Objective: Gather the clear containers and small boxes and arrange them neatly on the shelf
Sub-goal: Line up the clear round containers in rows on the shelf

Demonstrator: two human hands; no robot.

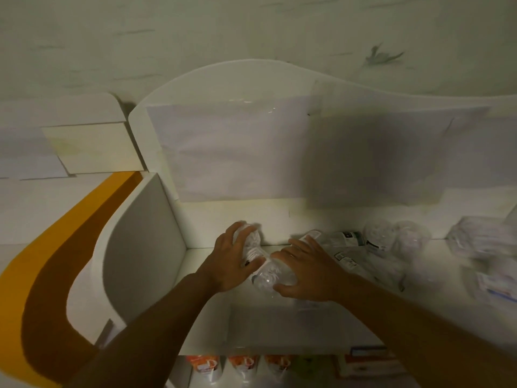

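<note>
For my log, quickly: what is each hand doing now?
Left hand: grips a clear container.
Right hand: grips another clear container.

Both hands (268, 264) grip clear containers (263, 261) on shelf (279, 217).

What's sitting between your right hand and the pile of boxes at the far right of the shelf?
Head view: loose clear containers, some round, some flattened with labels, lie between the right hand and the blurred boxes on the shelf.
</note>
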